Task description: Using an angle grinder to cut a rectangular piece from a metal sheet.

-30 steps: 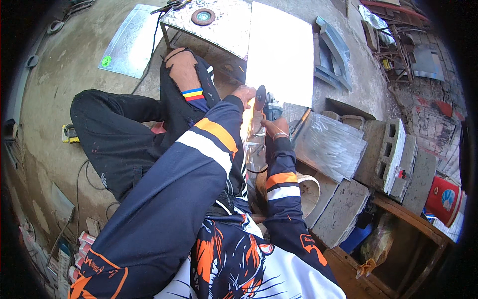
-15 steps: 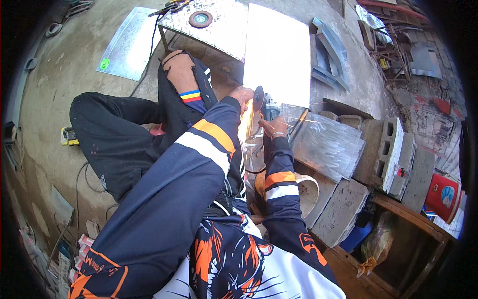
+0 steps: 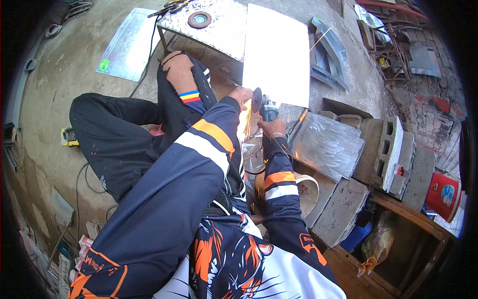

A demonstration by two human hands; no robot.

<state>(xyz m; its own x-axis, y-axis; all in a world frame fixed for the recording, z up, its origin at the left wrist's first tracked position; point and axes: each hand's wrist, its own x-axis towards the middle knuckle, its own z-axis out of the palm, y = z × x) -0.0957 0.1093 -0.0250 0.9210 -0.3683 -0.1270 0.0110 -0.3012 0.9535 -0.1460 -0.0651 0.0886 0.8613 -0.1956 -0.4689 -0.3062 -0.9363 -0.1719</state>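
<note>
Grinder (image 3: 270, 112), at the near edge of the white sheet (image 3: 278, 55), seems dense and rigid, best held round its body, where the right hand (image 3: 272, 128) wraps closed; left hand (image 3: 242, 95) curls beside the disc (image 3: 256, 100), its hold unclear; patterned table (image 3: 221, 26) beyond; concrete floor (image 3: 55, 129); hollow block (image 3: 395, 154) rightward.

Spark streak (image 3: 320, 39), single, new: between 1 and 2 o'clock of cutting disc (image 3: 257, 100), across bent metal pieces (image 3: 334, 47). Short spark streaks (image 3: 285, 148), new: 5 o'clock, over right sleeve (image 3: 277, 162) near wrist. Former streaks toward 3 o'clock, over grey sheet (image 3: 328, 142), half second ago: gone.
</note>
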